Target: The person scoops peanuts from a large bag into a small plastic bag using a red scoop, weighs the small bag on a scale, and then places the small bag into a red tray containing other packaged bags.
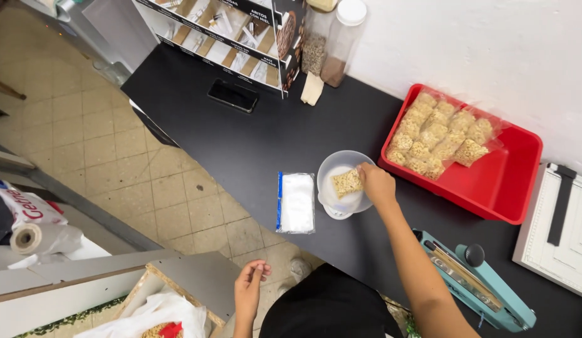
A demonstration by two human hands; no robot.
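1. overhead view of a person at a black counter (253, 144) set against a white wall.
2. the right hand (376, 183) reaches forward, fingertips pinching a small clear packet of pale grain (347, 182) that sits in a translucent bowl (343, 164) atop a small white scale (338, 213).
3. the left hand (250, 288) hangs low off the counter's edge, over the tiled floor, fingers loosely curled and holding nothing.
4. just left of the bowl lies a flat stack of empty clear bags (297, 202).
5. to the right, a red tray (500, 181) holds many filled packets (438, 133).
6. a teal heat sealer (475, 281) lies near the right forearm.
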